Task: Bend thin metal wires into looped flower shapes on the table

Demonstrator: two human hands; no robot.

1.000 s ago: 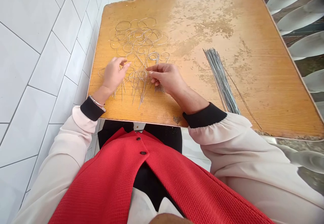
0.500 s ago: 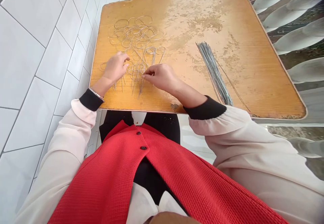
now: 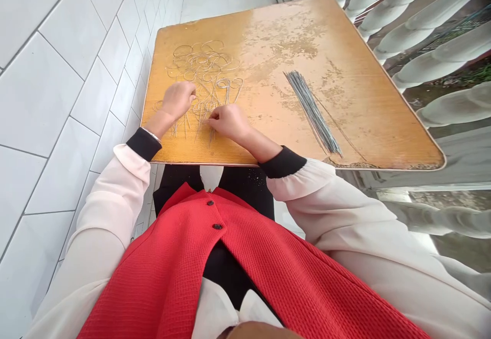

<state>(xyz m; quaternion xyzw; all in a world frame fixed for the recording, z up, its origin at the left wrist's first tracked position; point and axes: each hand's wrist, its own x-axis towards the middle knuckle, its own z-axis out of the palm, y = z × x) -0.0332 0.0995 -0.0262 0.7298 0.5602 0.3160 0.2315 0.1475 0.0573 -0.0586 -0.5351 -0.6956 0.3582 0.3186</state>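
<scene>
Thin metal wires bent into loops (image 3: 205, 63) lie in a loose tangle on the left part of the wooden table (image 3: 264, 139). My left hand (image 3: 178, 99) is closed at the left side of the tangle, its thumb and fingers pinched on a wire. Close by on the right, my right hand (image 3: 231, 123) pinches a thin wire between thumb and forefinger, low over the looped pieces. Where the wire runs between my hands is too fine to follow. A bundle of straight grey wires (image 3: 312, 111) rests farther right, apart from both hands.
A single wire (image 3: 341, 124) lies beside the bundle. White tiled wall (image 3: 57, 88) runs along the left. White balusters (image 3: 425, 58) stand along the right, past the table's edge. The tabletop's finish is worn and patchy toward the far side.
My left fingers have closed together from a more open pose. My right hand has come slightly left, toward the left hand. The camera view has shifted, showing more beyond the table's far edge.
</scene>
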